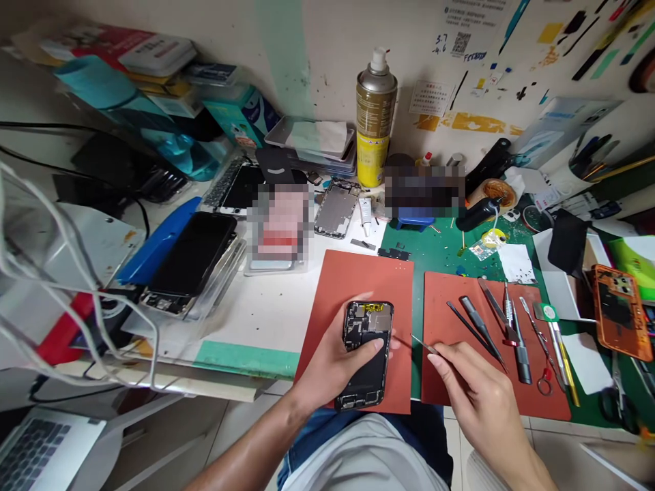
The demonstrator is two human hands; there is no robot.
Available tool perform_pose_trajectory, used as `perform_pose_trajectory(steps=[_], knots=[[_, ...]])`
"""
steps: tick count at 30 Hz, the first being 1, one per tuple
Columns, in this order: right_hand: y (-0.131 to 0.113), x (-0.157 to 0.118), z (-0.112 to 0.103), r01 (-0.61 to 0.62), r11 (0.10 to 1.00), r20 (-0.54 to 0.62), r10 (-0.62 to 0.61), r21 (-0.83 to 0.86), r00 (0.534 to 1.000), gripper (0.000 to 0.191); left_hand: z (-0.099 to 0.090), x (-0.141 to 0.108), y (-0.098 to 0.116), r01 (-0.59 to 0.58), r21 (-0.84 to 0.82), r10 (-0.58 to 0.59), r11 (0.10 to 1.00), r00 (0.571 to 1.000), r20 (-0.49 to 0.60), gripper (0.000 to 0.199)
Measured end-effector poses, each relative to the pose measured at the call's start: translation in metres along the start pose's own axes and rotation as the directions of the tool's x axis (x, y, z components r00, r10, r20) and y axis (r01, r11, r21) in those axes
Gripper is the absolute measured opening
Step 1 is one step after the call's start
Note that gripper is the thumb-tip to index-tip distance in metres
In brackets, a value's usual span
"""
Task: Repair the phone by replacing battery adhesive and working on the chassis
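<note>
My left hand [332, 365] is closed around an opened smartphone [367, 383], with the thumb lying across its black battery and the fingers behind it. The phone's circuit board and yellow tape show near its top end. To the right, my right hand [478, 382] pinches a thin pointed metal tool [422, 343]. Its tip is directed left at the phone's side, apart from it; its exact kind cannot be made out. Below the phone lies a reddish-brown mat [327, 327].
A second mat [434, 307] on the right bears tweezers [492, 300], a brush [522, 361] and several other tools. Scissors [617, 395] and an orange phone back [621, 314] lie beyond. Left are a black-screened phone [194, 252] and white cables [66, 273]; a spray can [376, 123] stands behind.
</note>
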State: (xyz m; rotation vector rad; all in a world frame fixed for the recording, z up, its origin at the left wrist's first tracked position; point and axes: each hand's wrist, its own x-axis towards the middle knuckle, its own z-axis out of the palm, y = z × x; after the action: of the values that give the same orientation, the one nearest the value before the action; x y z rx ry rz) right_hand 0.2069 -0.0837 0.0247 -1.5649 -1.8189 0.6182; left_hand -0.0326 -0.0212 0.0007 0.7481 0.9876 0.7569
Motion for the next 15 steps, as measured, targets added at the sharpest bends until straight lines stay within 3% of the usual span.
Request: perform_pose_trajectory(steps=[3,7,11,15], knots=[[0.002,-0.002,0.003,-0.227,0.963,0.051,0.222,0.146,0.974,0.021,-0.003,0.004,0.005,0.002,0.345,0.064,0.939,0.982,-0.179,0.066],[0.002,-0.003,0.008,-0.421,0.846,0.159,0.390,0.326,0.907,0.033,-0.012,0.010,0.014,0.042,0.638,0.142,0.769,0.962,-0.234,0.060],[-0.003,-0.002,0.010,-0.474,0.771,0.207,0.427,0.424,0.880,0.038,-0.015,0.011,0.023,0.119,0.886,0.205,0.448,0.951,-0.231,0.055],[-0.007,-0.005,0.013,-0.518,0.691,0.229,0.471,0.505,0.852,0.043,-0.012,0.004,0.030,0.188,0.968,0.199,0.167,0.955,-0.220,0.055]])
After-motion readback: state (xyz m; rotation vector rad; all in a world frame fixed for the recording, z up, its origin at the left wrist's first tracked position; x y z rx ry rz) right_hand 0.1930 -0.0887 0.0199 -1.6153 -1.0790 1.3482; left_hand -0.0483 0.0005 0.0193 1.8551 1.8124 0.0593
